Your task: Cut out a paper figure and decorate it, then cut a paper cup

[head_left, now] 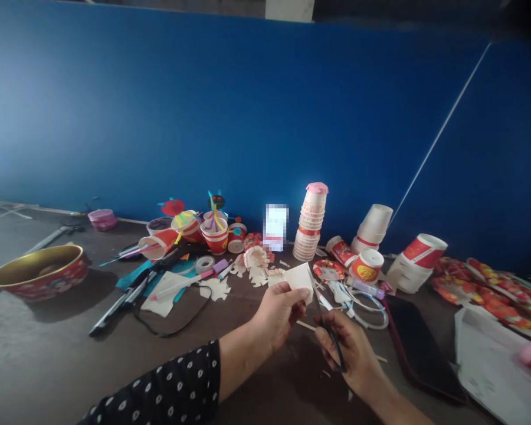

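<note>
My left hand (287, 307) pinches a small piece of white paper (299, 275) between thumb and fingers, above the middle of the table. My right hand (347, 339) is closed round the black handles of a pair of scissors (331, 336). The scissor blades point up and away, along the right edge of the paper. Whether the blades are parted I cannot tell. Behind the paper lie white paper scraps (259, 275) and a cut paper cup (255, 258). Small slivers of paper lie on the table below my hands.
A tall stack of paper cups (310, 227) stands at the back, with more cups (367, 267) to its right. At left are a gold-rimmed bowl (39, 289), decorated cups (215, 236) and a tape roll (205, 263). A dark phone-like slab (425, 342) lies at right.
</note>
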Tool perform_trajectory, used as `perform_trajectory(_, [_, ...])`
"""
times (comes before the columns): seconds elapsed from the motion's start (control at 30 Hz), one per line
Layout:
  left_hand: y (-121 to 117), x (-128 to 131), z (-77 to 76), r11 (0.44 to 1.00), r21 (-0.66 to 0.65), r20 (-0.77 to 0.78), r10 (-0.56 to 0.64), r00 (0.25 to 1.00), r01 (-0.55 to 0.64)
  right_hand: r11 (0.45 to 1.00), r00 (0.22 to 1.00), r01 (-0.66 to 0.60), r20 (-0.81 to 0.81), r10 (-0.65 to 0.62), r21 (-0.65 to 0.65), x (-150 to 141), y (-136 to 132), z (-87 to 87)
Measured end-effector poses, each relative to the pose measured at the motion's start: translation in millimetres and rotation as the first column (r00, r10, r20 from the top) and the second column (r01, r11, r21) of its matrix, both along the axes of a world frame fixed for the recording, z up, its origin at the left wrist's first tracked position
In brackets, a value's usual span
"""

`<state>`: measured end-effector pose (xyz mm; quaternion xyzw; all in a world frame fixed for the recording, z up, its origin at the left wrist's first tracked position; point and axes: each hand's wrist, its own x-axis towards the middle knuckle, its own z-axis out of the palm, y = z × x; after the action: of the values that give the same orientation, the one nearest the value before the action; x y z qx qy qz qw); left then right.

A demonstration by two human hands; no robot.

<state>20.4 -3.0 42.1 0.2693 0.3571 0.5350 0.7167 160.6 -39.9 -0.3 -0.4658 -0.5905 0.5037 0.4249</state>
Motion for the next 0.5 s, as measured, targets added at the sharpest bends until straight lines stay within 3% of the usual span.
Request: perform_trajectory(0.5, [3,-1,-5.1,0.993,0.118,-0.055,-0.010,0.998,0.017,0.999,0.999,0.031,0.019,-0.031,-0.025,-3,-1,9.9])
